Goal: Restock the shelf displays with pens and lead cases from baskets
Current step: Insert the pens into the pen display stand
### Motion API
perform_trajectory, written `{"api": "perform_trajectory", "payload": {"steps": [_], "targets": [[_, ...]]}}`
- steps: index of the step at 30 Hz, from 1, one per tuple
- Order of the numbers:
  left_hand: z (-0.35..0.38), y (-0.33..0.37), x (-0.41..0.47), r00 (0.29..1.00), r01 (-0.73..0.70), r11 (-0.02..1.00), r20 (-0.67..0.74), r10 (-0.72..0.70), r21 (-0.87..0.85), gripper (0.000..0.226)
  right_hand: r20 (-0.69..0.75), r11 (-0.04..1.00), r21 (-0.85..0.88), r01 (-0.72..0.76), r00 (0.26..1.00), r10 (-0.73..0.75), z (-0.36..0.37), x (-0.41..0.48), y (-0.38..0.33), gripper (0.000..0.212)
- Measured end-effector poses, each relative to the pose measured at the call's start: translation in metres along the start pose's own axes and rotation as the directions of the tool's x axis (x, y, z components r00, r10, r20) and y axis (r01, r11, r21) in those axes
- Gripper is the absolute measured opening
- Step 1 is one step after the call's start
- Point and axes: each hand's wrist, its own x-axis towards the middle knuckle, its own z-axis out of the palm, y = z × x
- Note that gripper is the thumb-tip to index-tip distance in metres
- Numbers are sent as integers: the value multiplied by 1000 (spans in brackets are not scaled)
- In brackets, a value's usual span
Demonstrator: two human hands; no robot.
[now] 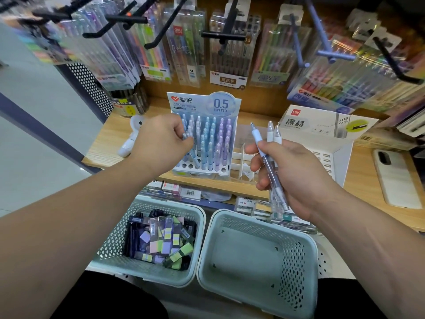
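- Roughly halfway, by my reckoning. The pen rack stands on the shelf with most of its holes filled by pale blue and lilac pens. Only a few holes along its front-left edge show open.
- Right-hand basket, below the rack and a little to its right: nothing in it that I can see. I take it the loose pens are all out, bar those I hold.
- Left-hand basket, directly below the rack: heaped with lead cases, none of them shelved as far as I can judge. That half of the job is not yet begun.
- White lead-case box, to the right of the rack: the side facing me shows rows of slots. Whether any are filled I cannot tell.
- White dividers sit between the rack and that box.
- Left hand, at the rack's front-left corner: fingers curled in tight, thumb and forefinger pinching the top end of one blue pen. Its barrel slants down into the front rows. I cannot tell if the tip is seated in a hole.
- Right hand, just right of the rack and nearer me: fingers wrapped round a spare bunch of three pens, tips up and fanned a little.
- Left to do, as I judge it: seat this pen, then the three, then start on the lead cases.
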Motion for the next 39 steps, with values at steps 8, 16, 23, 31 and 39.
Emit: {"api": "perform_trajectory", "payload": {"steps": [8,16,23,31,39], "targets": [[12,-2,5,992,7,997,122,-16,72,29,-3,1000,-19,-2,1000,2,-3,1,-2,28],[17,-6,5,994,35,995,105,-44,91,40,-95,999,0,-50,994,50,-6,5,-3,28],[-8,47,-28,961,138,940,273,-50,-313,33,-22,997,68,27,999,-26,-1,4,0,21],[-17,60,-43,710,567,621,703,-36,-542,26,-45,981,150,120,992,-114,4,3,2,28],[-35,42,-29,851,521,471,475,-224,-712,2,-56,982,177,61,997,-52,10,5,3,17]]}}
